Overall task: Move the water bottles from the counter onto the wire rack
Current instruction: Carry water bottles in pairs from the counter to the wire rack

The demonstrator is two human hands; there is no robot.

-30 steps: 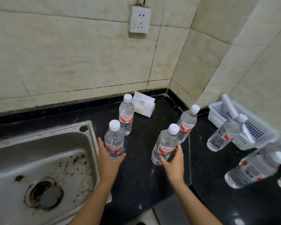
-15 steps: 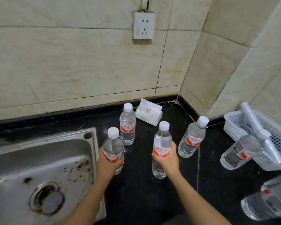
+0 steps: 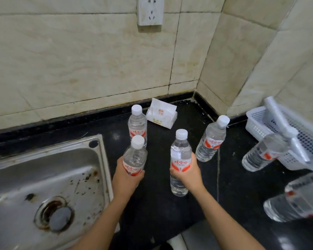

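Observation:
Several clear water bottles with white caps and red labels stand on a black counter (image 3: 157, 210). My left hand (image 3: 126, 177) grips one bottle (image 3: 135, 156) around its label, lifted off the counter. My right hand (image 3: 186, 173) grips a second bottle (image 3: 180, 154) at its middle, also raised. A third bottle (image 3: 137, 123) stands behind near the wall. A fourth (image 3: 212, 138) stands to the right. Two more bottles (image 3: 262, 152) (image 3: 296, 201) appear blurred at the right edge. No wire rack is in view.
A stained steel sink (image 3: 43, 186) lies to the left. A white tissue pack (image 3: 161, 114) sits by the tiled wall. A white perforated plastic basket (image 3: 260, 121) stands at the right, with a pale tube across it. A wall socket (image 3: 150, 10) is above.
Both hands closed around their bottles and raised them off the counter toward me. The other bottles stayed where they were; the camera moved closer.

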